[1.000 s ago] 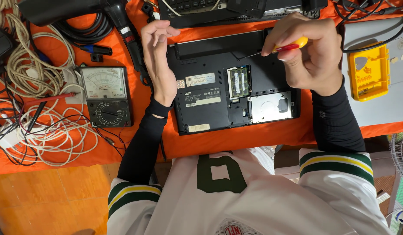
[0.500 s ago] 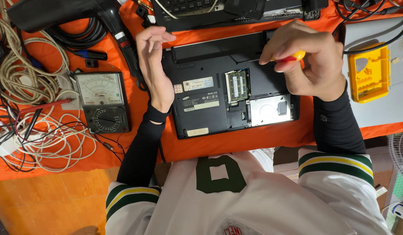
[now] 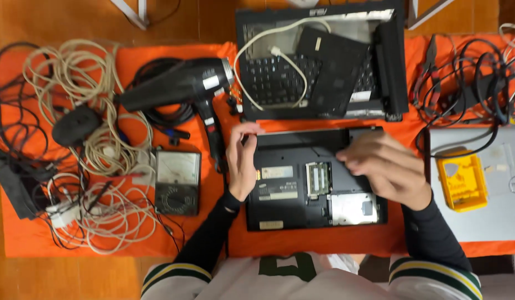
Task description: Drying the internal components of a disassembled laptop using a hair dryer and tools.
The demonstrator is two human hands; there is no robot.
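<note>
A black laptop [image 3: 293, 208] lies upside down on an orange cloth [image 3: 213, 244], its bottom cover off. Green memory modules [image 3: 318, 179] and a silver drive [image 3: 354, 210] are exposed. My left hand [image 3: 242, 164] grips the laptop's left edge near the top corner, thumb over the casing. My right hand [image 3: 382, 166] hovers over the laptop's upper right part, blurred, fingers pointing left. I see no tool in it; its palm side is hidden.
A black hair dryer [image 3: 179, 86] and an analog meter [image 3: 177, 183] lie left of the laptop. Behind it sits a dismantled laptop with a bare keyboard [image 3: 274, 80]. Coiled cables [image 3: 74, 72] fill the left, a yellow case [image 3: 462, 180] on a grey lid [image 3: 491, 222] the right.
The view has pulled back and shows more of the far side. My right hand has dropped lower over the laptop, and the red-handled screwdriver it held is out of sight.
</note>
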